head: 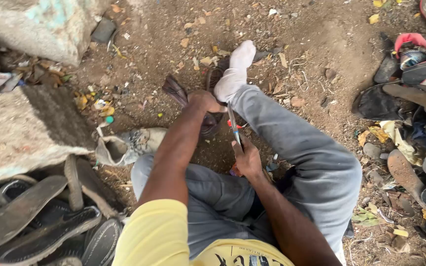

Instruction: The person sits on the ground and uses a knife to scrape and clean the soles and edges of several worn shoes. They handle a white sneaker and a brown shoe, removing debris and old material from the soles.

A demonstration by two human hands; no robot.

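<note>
- Down on the dirt, the left hand (204, 101) is stretched forward, fingers clamped over a worn dark-brown leather sandal (193, 106) pinned beside the white-socked foot (235, 74).
- Nearer the lap, the right hand (247, 160) is fisted around a slim metal blade with a blue handle (233, 125), tip pointing at the sandal.
- A grey worn shoe (129, 145) lies left of the knee; black soles (40, 221) are piled further left.

sock (235, 71) white | trousers (301, 148) grey | shirt (159, 236) yellow | sandal (183, 96) brown | sneaker (129, 145) dirty grey-white
</note>
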